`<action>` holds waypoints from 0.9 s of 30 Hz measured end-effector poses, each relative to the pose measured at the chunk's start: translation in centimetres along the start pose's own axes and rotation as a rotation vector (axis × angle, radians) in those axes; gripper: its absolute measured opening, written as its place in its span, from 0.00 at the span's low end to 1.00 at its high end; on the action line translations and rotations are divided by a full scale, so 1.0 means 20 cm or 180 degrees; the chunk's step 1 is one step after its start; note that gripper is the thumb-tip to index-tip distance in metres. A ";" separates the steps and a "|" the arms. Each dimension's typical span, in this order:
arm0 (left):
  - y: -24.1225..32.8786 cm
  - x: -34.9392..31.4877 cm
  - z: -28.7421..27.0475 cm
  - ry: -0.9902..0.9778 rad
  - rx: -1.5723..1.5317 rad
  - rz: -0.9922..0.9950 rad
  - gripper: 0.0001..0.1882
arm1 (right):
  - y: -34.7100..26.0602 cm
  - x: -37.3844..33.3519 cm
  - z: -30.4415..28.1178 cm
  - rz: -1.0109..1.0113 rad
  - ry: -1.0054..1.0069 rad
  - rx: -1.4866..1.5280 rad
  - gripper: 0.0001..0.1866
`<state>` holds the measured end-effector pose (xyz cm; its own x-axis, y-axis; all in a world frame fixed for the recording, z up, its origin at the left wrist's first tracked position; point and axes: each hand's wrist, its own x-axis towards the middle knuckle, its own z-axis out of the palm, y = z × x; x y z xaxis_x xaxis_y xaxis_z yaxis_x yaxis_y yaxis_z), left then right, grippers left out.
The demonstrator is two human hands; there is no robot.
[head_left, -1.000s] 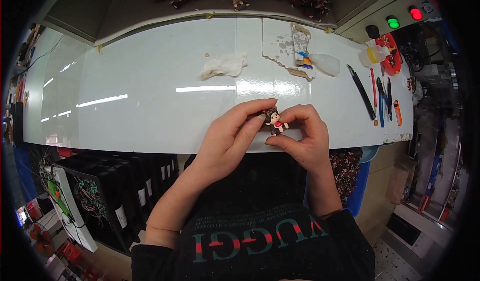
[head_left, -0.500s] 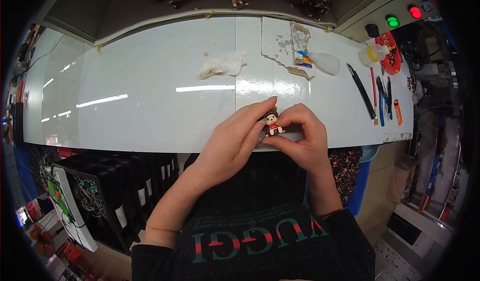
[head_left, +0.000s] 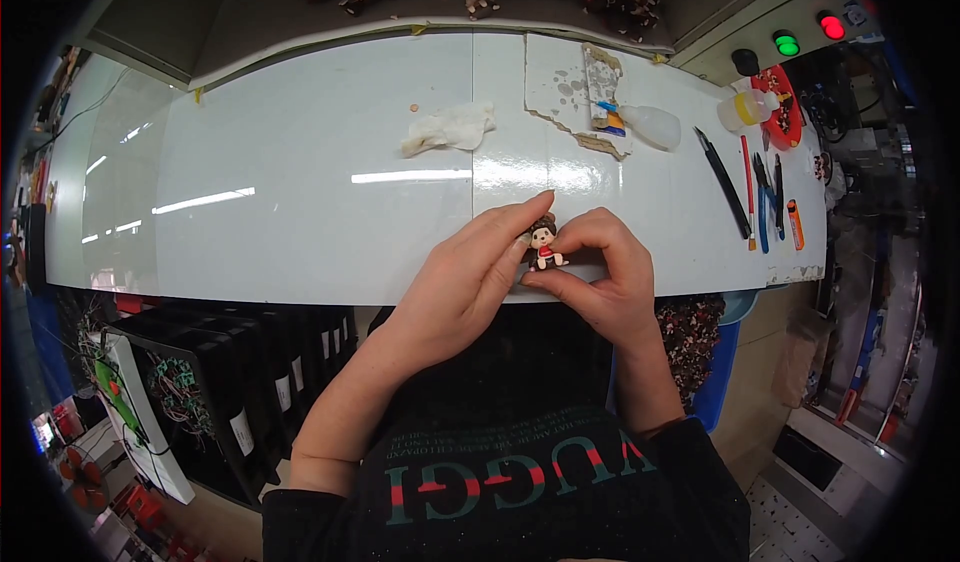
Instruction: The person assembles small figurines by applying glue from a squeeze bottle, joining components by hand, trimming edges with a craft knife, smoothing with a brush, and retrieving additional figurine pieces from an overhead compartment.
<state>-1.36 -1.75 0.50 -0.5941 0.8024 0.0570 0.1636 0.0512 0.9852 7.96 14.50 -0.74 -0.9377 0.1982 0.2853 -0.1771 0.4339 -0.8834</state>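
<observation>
Table point(head_left: 280, 162): white, below left hand point(head_left: 465, 267) and right hand point(head_left: 608, 274).
Left hand: clamped on the figurine point(head_left: 544, 248) along its left side.
Right hand: clamped on figurine, forefinger at its right side, thumb near its base.
Cloth point(head_left: 450, 129): white, beyond left hand.
Bottle point(head_left: 655, 128): beyond right hand.
Figurine: seated, between both hands.

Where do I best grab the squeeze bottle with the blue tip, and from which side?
Probably around the rounded body of the squeeze bottle, coming from the right: it lies on its side, narrow blue tip pointing left over the broken-edged board, leaving the wide body clear to hold.
</observation>
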 end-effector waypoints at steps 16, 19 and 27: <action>0.05 -0.02 -0.03 0.0301 -0.2428 -0.1056 0.21 | 0.01 0.27 -0.40 0.0420 0.1041 -0.1431 0.13; 0.04 -0.03 -0.07 0.0320 -0.2691 -0.0997 0.21 | 0.06 0.34 -0.47 0.0704 0.0695 -0.1744 0.16; 0.00 -0.06 -0.15 0.0282 -0.3348 -0.1091 0.24 | 0.12 0.30 -0.36 0.0878 0.0083 -0.1835 0.17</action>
<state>-3.11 -4.49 0.86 -0.5411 0.7948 -0.2748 -0.7453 -0.3018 0.5945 4.10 23.11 1.63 -0.9170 0.3883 0.0915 0.2658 0.7657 -0.5858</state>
